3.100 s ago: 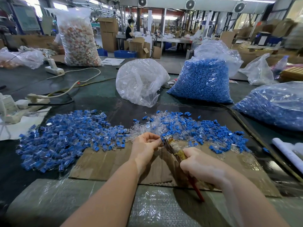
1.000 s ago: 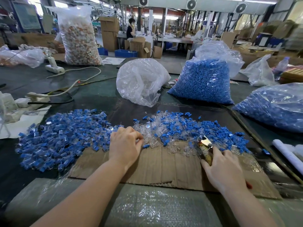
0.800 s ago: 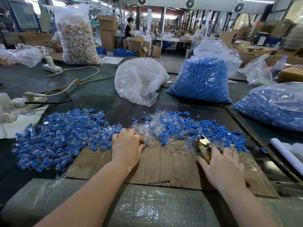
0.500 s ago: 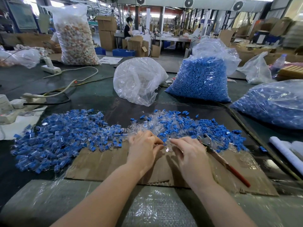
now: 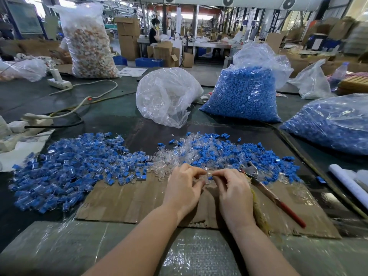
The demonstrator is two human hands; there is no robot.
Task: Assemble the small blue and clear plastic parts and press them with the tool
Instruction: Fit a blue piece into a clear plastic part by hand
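Head view: a blue part [image 5: 210, 177] sits pinched at the fingertips of the right hand [image 5: 233, 188], and the left hand [image 5: 184, 186] pinches a clear part [image 5: 207, 173] directly against it, so the two pieces meet in the gap between the hands, above the far edge of the cardboard [image 5: 129, 202]. The join runs left to right, each hand pushing toward the other; how far the parts are seated is too small to tell.

The tool [image 5: 264, 188] lies just right of the right hand, metal head [image 5: 249, 169] toward the pile, red handle [image 5: 290, 214] trailing to the cardboard's near right corner. Its long axis runs diagonally, away from the person at the head end. The right hand is plainly the nearer one, and I judge it would take the tool up once the parts are mated, with nothing between hand and handle.

Loose blue and clear pieces [image 5: 219, 154] are heaped just beyond the fingers. A wider heap of blue-and-clear pieces [image 5: 69, 168], assembled ones as far as I can judge, spreads off the cardboard's left edge. Farther back on the tabletop stand a clear bag [image 5: 165, 98] and a bag of blue parts [image 5: 245, 92]; another blue bag [image 5: 330, 124] is at the right edge.
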